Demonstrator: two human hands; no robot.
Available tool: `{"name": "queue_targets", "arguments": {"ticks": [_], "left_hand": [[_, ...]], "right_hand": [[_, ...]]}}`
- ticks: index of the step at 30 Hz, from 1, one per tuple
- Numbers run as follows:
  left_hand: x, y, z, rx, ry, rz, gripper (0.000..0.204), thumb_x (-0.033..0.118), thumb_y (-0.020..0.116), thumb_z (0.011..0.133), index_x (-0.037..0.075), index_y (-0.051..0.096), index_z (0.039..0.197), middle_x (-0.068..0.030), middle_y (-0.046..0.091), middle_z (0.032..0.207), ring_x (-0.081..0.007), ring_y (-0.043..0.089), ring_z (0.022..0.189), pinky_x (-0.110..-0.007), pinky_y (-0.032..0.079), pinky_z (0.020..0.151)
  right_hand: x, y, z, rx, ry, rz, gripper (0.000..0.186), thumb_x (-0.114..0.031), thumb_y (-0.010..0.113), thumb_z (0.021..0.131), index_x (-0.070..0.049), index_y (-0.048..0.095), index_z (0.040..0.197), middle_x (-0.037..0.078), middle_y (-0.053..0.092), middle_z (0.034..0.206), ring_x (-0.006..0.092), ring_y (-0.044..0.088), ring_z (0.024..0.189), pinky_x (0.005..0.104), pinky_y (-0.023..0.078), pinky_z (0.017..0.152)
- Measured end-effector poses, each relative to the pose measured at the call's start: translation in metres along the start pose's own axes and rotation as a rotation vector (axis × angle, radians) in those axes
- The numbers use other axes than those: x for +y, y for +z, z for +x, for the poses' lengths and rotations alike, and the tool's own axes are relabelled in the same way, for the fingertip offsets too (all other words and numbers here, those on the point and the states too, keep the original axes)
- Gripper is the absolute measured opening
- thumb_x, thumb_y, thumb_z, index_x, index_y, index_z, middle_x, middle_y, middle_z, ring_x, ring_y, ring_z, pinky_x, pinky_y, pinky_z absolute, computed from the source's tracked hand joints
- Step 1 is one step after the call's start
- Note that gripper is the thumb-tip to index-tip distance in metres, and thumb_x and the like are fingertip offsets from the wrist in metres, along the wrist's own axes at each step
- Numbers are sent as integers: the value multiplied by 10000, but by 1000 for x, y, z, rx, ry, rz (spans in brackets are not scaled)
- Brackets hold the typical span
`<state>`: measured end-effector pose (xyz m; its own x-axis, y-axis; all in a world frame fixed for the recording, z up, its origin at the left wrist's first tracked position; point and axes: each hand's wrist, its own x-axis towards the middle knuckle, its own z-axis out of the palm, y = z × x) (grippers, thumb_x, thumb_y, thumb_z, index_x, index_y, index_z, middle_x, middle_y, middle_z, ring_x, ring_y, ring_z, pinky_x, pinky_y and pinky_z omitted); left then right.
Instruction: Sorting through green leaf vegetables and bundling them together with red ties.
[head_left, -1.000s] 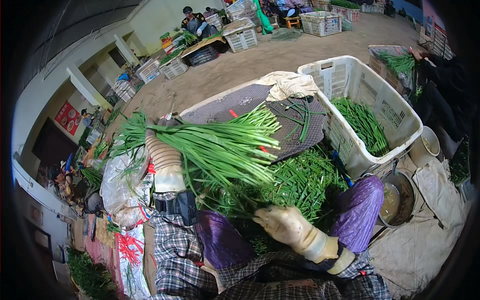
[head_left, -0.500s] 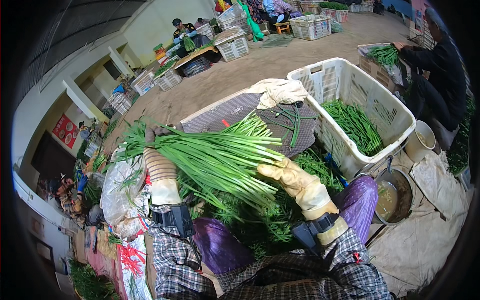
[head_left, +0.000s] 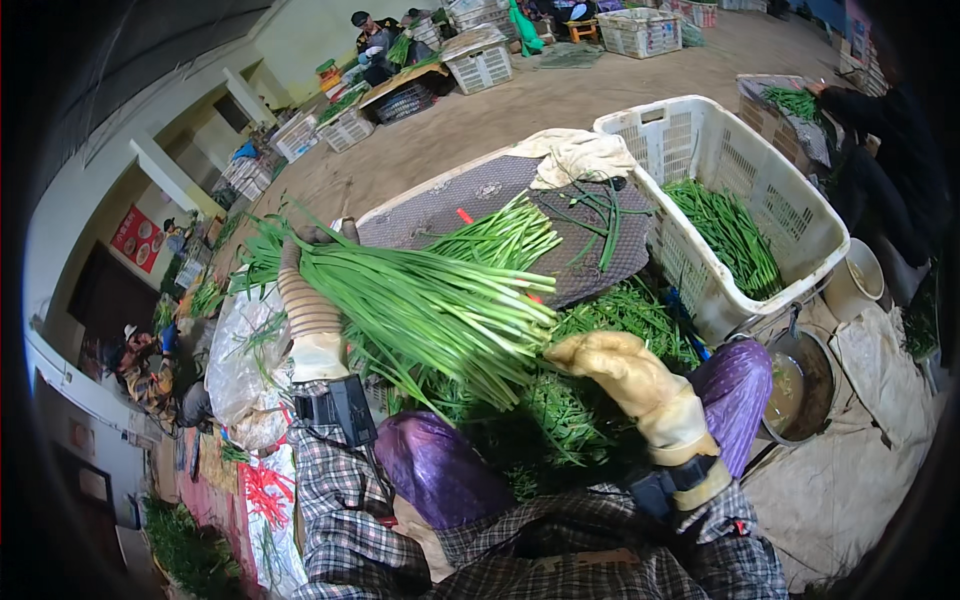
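My left hand, in a brown striped glove, is closed around the leafy end of a large bunch of garlic chives. The chives fan out to the right across my lap, their pale stem ends toward my right hand. In a cream rubber glove, my right hand sits just beside the lowest stem ends, its fingers bent and pressed together. Whatever may be between those fingertips is hidden. Behind the bunch, a smaller pile of chives lies on a grey textured mat.
At the right stands a white plastic crate holding green stalks. Beside it are a white bucket and a metal pot of murky water. Loose greens lie between my knees. A cloth rests on the mat. Co-workers sit farther off.
My right hand has drawn away from the stem ends, down and to the right, and its fingers have bent together. My left hand still holds the bunch. The whole view has shifted slightly.
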<state>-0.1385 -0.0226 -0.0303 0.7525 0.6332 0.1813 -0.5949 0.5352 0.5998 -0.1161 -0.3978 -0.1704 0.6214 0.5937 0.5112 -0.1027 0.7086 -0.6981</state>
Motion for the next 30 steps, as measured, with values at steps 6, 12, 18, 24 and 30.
{"name": "queue_targets", "arguments": {"ticks": [6, 12, 18, 24, 30], "left_hand": [[-6, -13, 15, 8, -85, -135, 203, 250, 651, 901, 50, 627, 888, -51, 610, 847, -231, 580, 836, -500, 513, 914], [34, -16, 2, -35, -121, -268, 166, 201, 661, 902, 42, 615, 896, -42, 645, 839, -193, 581, 787, -440, 503, 952], [0, 5, 5, -241, -22, 52, 222, 246, 610, 930, 61, 585, 810, -19, 596, 732, -166, 561, 708, -407, 484, 916], [-35, -11, 18, -119, -143, -269, 172, 204, 633, 900, 78, 560, 807, -21, 555, 738, -192, 532, 729, -417, 454, 892], [5, -56, 41, 101, 36, -141, 257, 289, 589, 921, 117, 517, 744, -19, 526, 691, -206, 511, 658, -417, 472, 706]], "right_hand": [[-5, -56, -33, -44, 645, -1419, 375, -282, 698, 830, -30, 649, 1103, 174, 683, 1002, 325, 642, 991, 407, 487, 895], [-9, 2, 42, 271, 145, -934, 516, -353, 575, 941, -27, 496, 1333, 193, 593, 1255, 305, 553, 1191, 388, 439, 982], [53, 33, 46, 228, 465, 272, 510, -334, 398, 1021, -67, 354, 1453, 168, 416, 1450, 231, 481, 1266, 348, 420, 1013], [86, 48, 12, 57, 565, 1097, 590, -448, 383, 1007, -161, 258, 1507, 249, 354, 1468, 213, 601, 1122, 230, 575, 731], [35, 72, 17, -30, 672, 185, 413, -347, 434, 1031, 18, 538, 1193, -67, 307, 654, 53, 249, 545, 224, 226, 467]]}}
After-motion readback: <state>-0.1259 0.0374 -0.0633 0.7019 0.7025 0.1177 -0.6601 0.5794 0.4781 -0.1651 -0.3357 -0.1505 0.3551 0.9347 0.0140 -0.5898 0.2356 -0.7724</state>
